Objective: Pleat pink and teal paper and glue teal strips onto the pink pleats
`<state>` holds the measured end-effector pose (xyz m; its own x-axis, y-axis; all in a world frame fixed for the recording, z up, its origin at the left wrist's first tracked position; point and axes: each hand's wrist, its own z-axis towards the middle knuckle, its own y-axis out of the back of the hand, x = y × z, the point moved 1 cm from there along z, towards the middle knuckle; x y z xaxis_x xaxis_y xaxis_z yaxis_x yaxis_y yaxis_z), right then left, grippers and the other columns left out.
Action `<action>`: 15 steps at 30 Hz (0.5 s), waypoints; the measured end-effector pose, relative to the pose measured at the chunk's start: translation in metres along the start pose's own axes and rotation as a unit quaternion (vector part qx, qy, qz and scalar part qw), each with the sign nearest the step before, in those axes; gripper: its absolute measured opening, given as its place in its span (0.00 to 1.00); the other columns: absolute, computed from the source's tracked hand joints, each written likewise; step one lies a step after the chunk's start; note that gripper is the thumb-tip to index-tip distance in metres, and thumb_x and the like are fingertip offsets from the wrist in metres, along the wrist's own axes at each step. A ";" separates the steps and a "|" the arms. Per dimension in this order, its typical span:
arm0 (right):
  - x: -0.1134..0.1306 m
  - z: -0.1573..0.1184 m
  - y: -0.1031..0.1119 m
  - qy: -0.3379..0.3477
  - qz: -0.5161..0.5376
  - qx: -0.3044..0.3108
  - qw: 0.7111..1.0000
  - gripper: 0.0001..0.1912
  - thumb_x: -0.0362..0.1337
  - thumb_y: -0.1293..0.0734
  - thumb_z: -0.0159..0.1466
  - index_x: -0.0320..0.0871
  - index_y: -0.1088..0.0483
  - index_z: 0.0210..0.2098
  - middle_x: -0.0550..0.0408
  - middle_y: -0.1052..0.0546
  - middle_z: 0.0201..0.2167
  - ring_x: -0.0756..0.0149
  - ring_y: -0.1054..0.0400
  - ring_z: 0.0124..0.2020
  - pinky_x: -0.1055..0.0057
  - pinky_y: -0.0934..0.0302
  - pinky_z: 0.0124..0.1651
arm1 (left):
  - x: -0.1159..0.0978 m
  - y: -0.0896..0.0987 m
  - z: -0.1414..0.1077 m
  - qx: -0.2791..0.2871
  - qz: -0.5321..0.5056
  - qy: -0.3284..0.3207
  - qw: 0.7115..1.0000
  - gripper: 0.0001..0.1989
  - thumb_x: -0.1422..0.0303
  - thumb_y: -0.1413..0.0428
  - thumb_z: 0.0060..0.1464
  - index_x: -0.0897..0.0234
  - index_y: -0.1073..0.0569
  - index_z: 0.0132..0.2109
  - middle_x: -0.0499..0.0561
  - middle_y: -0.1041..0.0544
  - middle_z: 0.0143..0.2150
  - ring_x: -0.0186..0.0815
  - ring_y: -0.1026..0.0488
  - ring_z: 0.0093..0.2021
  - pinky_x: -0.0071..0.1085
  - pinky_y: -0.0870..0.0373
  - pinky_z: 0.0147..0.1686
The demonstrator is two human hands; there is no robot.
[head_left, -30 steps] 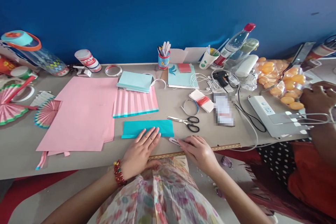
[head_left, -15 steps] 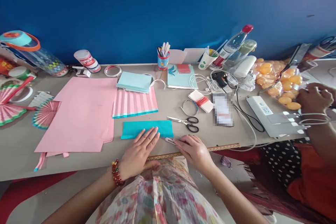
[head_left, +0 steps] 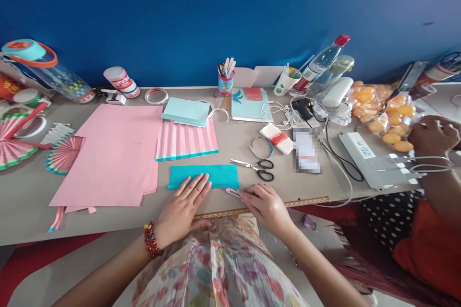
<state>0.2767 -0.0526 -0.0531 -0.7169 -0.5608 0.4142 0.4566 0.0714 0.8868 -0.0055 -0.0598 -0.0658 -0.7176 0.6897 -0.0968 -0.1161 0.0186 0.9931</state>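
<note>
Grey desk; L hand flat on teal paper; R hand pinching pale tool.

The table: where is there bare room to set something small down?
Bare tabletop shows among the pleated sheet, blue book and scissors, and between the pixelated rectangle and patterned strip. Crowded: right rear, around the bottle and orange bagged items; front middle, where the left hand lies on teal paper.

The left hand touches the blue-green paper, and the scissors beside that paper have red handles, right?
No, the scissors beside the blue-green paper have black handles, as the head view shows. The left hand does touch that paper.
</note>
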 end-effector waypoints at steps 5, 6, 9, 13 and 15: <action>0.002 0.003 0.000 0.013 -0.005 0.004 1.000 0.14 0.35 0.40 0.71 0.46 0.24 0.49 0.51 0.26 0.33 0.64 0.35 0.34 0.67 0.41 0.38 | 0.000 0.001 0.000 -0.001 -0.002 0.004 1.000 0.45 0.40 0.59 0.60 0.67 0.55 0.72 0.60 0.51 0.73 0.48 0.54 0.72 0.48 0.58 0.69; 0.002 0.002 0.000 0.014 -0.005 0.003 1.000 0.14 0.35 0.40 0.71 0.46 0.25 0.50 0.51 0.26 0.33 0.64 0.35 0.34 0.67 0.41 0.38 | 0.000 0.001 0.000 -0.002 -0.002 0.004 1.000 0.45 0.41 0.59 0.60 0.68 0.55 0.72 0.60 0.51 0.73 0.48 0.54 0.72 0.48 0.58 0.69; 0.003 0.002 0.000 0.013 -0.003 0.001 1.000 0.14 0.34 0.40 0.71 0.45 0.25 0.50 0.50 0.26 0.33 0.64 0.35 0.34 0.67 0.41 0.39 | -0.001 0.000 0.000 -0.002 -0.001 0.002 1.000 0.45 0.41 0.59 0.60 0.68 0.55 0.72 0.60 0.52 0.73 0.48 0.54 0.72 0.48 0.58 0.69; 0.005 0.003 -0.003 0.012 0.002 0.006 1.000 0.14 0.34 0.40 0.70 0.44 0.25 0.50 0.50 0.26 0.34 0.64 0.35 0.35 0.66 0.40 0.40 | -0.001 0.000 -0.001 -0.006 0.000 0.004 1.000 0.44 0.41 0.59 0.61 0.69 0.55 0.72 0.60 0.52 0.73 0.49 0.54 0.72 0.48 0.57 0.69; 0.005 0.003 -0.004 0.013 0.005 0.006 1.000 0.14 0.34 0.39 0.70 0.45 0.26 0.51 0.50 0.25 0.35 0.64 0.34 0.36 0.66 0.40 0.40 | -0.001 0.000 -0.001 -0.009 0.000 0.005 1.000 0.44 0.42 0.59 0.61 0.68 0.54 0.72 0.60 0.51 0.73 0.48 0.54 0.72 0.48 0.57 0.69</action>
<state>0.2691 -0.0531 -0.0540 -0.6981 -0.5810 0.4185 0.4574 0.0879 0.8849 -0.0055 -0.0608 -0.0660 -0.7247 0.6820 -0.0984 -0.1292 0.0058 0.9916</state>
